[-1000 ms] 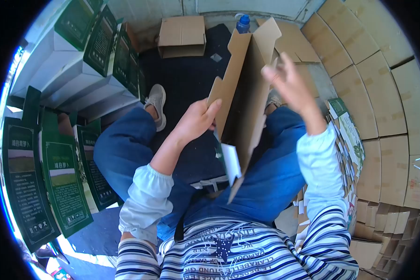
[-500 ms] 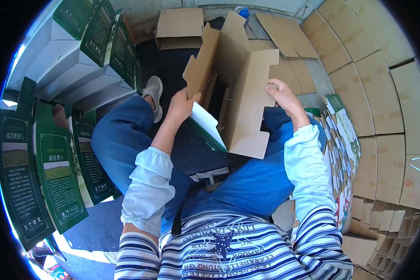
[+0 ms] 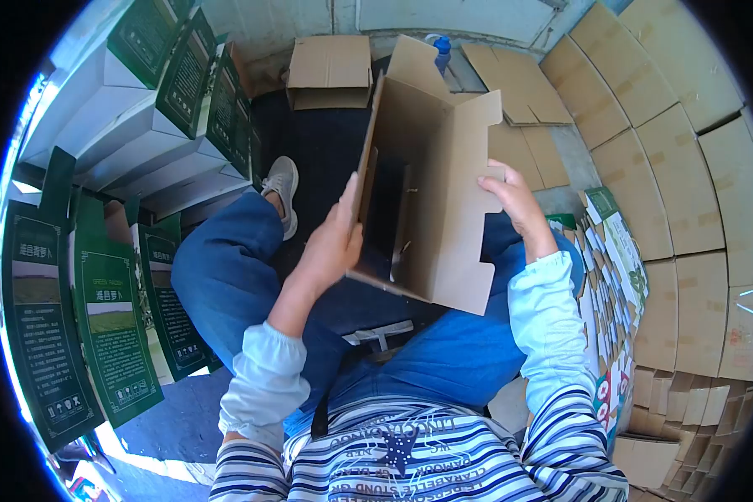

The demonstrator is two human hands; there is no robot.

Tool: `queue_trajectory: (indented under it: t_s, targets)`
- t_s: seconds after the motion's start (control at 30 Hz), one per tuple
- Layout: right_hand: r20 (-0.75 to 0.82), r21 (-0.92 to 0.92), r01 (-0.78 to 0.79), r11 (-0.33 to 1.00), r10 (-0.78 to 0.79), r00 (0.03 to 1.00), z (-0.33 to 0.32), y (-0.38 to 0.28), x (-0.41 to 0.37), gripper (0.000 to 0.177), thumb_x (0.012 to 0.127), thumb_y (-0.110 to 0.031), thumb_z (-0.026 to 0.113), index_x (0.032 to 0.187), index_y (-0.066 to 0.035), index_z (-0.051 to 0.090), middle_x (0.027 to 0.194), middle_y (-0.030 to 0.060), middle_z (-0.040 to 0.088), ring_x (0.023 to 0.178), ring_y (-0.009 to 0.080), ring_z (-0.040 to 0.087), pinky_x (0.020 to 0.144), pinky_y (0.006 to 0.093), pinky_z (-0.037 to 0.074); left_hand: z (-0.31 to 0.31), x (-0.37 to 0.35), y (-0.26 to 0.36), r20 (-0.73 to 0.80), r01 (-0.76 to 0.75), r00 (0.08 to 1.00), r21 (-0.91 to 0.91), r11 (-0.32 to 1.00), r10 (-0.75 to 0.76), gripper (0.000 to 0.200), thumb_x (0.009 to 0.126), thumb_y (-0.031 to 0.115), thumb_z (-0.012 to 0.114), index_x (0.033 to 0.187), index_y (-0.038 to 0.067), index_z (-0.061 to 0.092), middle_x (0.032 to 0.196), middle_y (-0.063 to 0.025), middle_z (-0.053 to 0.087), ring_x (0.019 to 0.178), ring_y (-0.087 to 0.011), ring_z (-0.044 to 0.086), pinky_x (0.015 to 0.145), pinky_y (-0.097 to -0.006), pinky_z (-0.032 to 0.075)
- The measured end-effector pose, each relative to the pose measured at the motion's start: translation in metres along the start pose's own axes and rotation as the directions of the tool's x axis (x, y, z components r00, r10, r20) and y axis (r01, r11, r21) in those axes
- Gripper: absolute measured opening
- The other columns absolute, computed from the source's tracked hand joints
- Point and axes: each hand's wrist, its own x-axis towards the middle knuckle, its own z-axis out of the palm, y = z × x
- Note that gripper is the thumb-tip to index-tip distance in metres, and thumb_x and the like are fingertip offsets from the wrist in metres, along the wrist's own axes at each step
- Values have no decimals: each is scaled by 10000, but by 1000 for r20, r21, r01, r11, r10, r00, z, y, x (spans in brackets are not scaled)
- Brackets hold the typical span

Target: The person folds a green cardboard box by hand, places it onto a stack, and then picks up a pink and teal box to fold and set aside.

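Note:
An open cardboard box [image 3: 456, 201] with brown inner walls stands tilted between my legs, its end flaps spread. My left hand [image 3: 335, 238] lies against the box's left wall, fingers together and pointing up along it. On the other side, my right hand [image 3: 514, 199] grips the notched edge of the right wall, thumb on the inner face. The box's inside is partly in shadow, and its outer left face is hidden.
Green printed cartons [image 3: 113, 314] stand at the left. A brown box [image 3: 330, 74] and a blue bottle [image 3: 442, 54] are at the back. Stacked brown boxes [image 3: 682, 167] line the right, beside a pile of folded cartons [image 3: 615, 276].
The box's left wall has turned more upright and its near end has come lower. My left hand has moved down and now lies against the wall. The green and white flap is out of sight.

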Motion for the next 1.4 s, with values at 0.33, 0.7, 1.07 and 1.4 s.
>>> queue_trajectory:
  t_s: [0.33, 0.7, 1.07, 1.4]
  targets:
    - [-76, -687, 7, 727, -82, 994, 18, -29, 19, 506, 781, -218, 480, 1189, 80, 505, 1149, 300, 545, 1114, 385, 515, 952, 393, 392, 27, -43, 27, 191, -92, 982, 513, 854, -9, 946, 653, 25, 615, 1453, 105, 117, 1348, -343, 291, 845, -387, 613, 685, -407, 538]
    - [14, -580, 59, 812, -63, 998, 11, -24, 30, 507, 794, -209, 481, 1218, 70, 477, 1146, 283, 556, 1108, 389, 512, 949, 379, 390, 35, -24, 28, 185, 16, 974, 526, 850, -133, 1040, 661, 177, 704, 1467, 224, 48, 1370, -343, 259, 841, -392, 616, 695, -406, 539]
    - [-50, -528, 42, 848, -80, 996, 7, -12, 32, 458, 814, -255, 477, 1168, 34, 505, 1117, 258, 577, 1053, 369, 552, 901, 389, 416, 36, -19, 14, 207, 11, 971, 469, 883, -122, 987, 720, 268, 714, 1463, 246, 64, 1300, -314, 345, 878, -401, 613, 752, -415, 523]
    - [-114, -442, 65, 895, -128, 985, -5, 20, 6, 410, 828, -234, 526, 1148, 22, 513, 1060, 237, 604, 1022, 361, 568, 882, 403, 427, 47, -28, 24, 192, -12, 977, 484, 875, -92, 984, 725, 332, 722, 1462, 222, 79, 1274, -312, 358, 890, -410, 609, 745, -411, 526]
